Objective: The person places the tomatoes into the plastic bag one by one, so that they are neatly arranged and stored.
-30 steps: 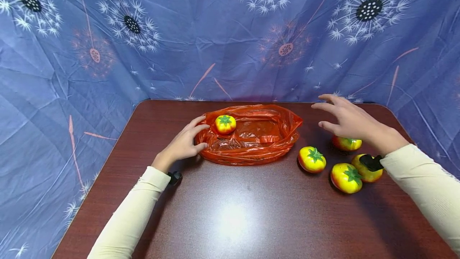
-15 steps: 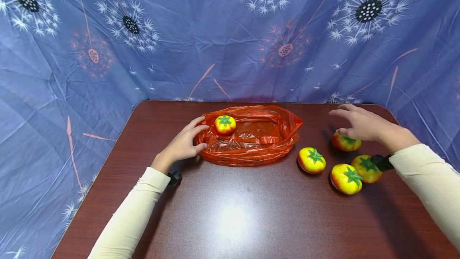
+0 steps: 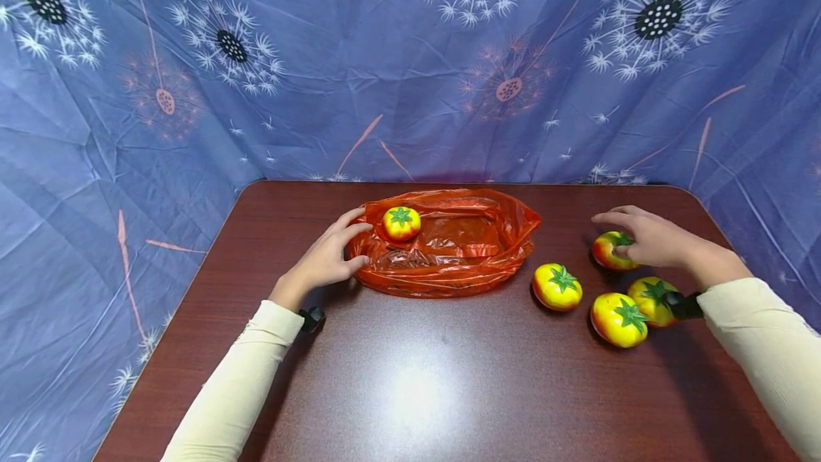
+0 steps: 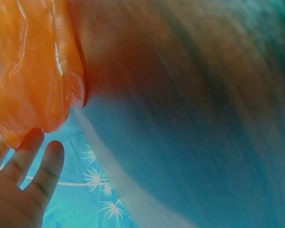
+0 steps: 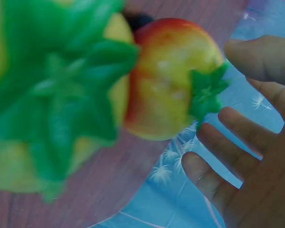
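In the head view, a red plastic bag (image 3: pixel 442 285) lies spread with its mouth facing up, and one yellow-red tomato (image 3: pixel 401 224) with a green leafy top sits in its left part. My left hand (image 3: pixel 326 254) rests at the bag's left rim, fingers loosely bent; the left wrist view has fingertips (image 4: pixel 35 135) right at the orange-looking plastic. Over the farthest loose tomato (image 3: pixel 604 252) hovers my right hand (image 3: pixel 657 239), hiding part of it. In the right wrist view, spread fingers and thumb stand around that tomato's leafy side (image 5: pixel 166 80), gripping nothing.
Nearer on the brown table (image 3: pixel 359 376) lie a tomato (image 3: pixel 555 286) close to the bag and two side by side, a front tomato (image 3: pixel 617 321) and a rear tomato (image 3: pixel 649 296). Blue dandelion-patterned cloth (image 3: pixel 385 91) hangs behind the table's far edge.
My right hand has moved right and then lowered onto the farthest loose tomato. The left hand, the bag and the tomatoes have stayed in place.
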A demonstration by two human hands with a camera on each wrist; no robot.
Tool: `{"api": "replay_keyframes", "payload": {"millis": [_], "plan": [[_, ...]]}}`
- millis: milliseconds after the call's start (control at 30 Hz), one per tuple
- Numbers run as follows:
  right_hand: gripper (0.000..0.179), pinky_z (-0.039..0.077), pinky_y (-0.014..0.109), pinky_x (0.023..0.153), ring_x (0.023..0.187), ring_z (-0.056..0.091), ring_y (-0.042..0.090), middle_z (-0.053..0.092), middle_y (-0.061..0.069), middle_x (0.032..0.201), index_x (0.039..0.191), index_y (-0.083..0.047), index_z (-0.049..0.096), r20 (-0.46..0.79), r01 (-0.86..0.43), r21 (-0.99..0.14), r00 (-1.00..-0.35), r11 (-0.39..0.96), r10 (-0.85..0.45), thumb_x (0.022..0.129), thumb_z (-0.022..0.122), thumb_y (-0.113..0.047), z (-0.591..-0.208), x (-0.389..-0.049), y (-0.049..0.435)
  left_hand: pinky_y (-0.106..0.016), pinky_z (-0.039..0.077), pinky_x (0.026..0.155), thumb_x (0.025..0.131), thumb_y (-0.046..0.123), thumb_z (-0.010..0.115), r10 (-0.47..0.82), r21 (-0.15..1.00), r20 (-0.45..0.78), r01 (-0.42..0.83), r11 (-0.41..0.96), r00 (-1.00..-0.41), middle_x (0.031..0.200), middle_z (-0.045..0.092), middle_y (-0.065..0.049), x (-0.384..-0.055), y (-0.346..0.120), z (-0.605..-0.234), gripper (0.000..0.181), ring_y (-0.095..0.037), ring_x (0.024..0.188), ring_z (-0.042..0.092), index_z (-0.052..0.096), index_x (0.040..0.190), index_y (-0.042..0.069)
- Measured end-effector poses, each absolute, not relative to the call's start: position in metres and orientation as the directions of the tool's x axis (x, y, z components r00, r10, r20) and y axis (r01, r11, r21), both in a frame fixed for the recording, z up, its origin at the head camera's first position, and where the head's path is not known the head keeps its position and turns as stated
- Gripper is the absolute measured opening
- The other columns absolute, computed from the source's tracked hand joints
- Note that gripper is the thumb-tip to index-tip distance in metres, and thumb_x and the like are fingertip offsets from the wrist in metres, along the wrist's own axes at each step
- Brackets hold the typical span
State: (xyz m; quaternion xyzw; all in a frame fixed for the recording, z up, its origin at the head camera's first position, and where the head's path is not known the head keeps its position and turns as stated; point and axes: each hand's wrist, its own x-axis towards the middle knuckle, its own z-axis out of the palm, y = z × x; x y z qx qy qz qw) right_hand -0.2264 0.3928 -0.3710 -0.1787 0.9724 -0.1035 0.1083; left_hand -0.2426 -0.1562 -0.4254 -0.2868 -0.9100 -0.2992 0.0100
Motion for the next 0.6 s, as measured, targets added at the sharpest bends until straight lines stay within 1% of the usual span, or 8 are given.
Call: {"api": "replay_keyframes", "payload": {"millis": [100,267,400,500,600], "plan": [[0.063,0.043,0.067,0.096,0.124,0.047,0.051,0.045,0.033,0.139,0.140,-0.002,0.051,-0.166,-0.324,-0.269,-0.912,0.907,-0.375,0.079,0.067,-0.003,-0.376,-0.224,0.397,-0.053,0.030,0.120,0.082,0.019,0.072,0.514,0.537,0.190,0.527,0.659,-0.837,0.159,0.032,-0.014,-0.242,-0.157,-0.425,0.058,-0.035,0.147,0.033,0.056,0.136,0.002],[0.066,0.042,0.067,0.096,0.125,0.045,0.052,0.046,0.033,0.139,0.138,-0.003,0.054,-0.156,-0.333,-0.291,-0.909,0.897,-0.388,0.074,0.068,0.000,-0.381,-0.222,0.401,-0.054,0.030,0.120,0.083,0.019,0.071,0.511,0.540,0.180,0.518,0.663,-0.841,0.159,0.032,-0.014,-0.241,-0.157,-0.424,0.058,-0.035,0.146,0.034,0.056,0.136,0.002],[0.065,0.043,0.065,0.095,0.123,0.047,0.050,0.050,0.032,0.136,0.134,-0.002,0.057,-0.120,-0.346,-0.297,-0.911,0.890,-0.395,0.072,0.073,-0.001,-0.381,-0.220,0.402,-0.055,0.031,0.119,0.083,0.018,0.071,0.508,0.543,0.179,0.515,0.663,-0.842,0.159,0.032,-0.013,-0.241,-0.157,-0.425,0.057,-0.035,0.146,0.034,0.056,0.136,0.002],[0.065,0.043,0.062,0.095,0.122,0.048,0.047,0.052,0.031,0.133,0.131,0.000,0.057,-0.102,-0.328,-0.308,-0.922,0.893,-0.374,0.069,0.078,-0.002,-0.381,-0.219,0.404,-0.055,0.031,0.119,0.083,0.018,0.071,0.510,0.543,0.186,0.520,0.659,-0.840,0.159,0.032,-0.014,-0.241,-0.157,-0.426,0.058,-0.035,0.146,0.034,0.057,0.136,0.002],[0.065,0.041,0.062,0.096,0.121,0.049,0.048,0.055,0.032,0.130,0.128,0.004,0.055,-0.106,-0.299,-0.305,-0.933,0.904,-0.344,0.069,0.080,-0.006,-0.381,-0.219,0.407,-0.055,0.030,0.120,0.082,0.018,0.071,0.509,0.544,0.189,0.521,0.657,-0.840,0.159,0.032,-0.014,-0.242,-0.158,-0.427,0.058,-0.035,0.147,0.033,0.057,0.135,0.002]]}}
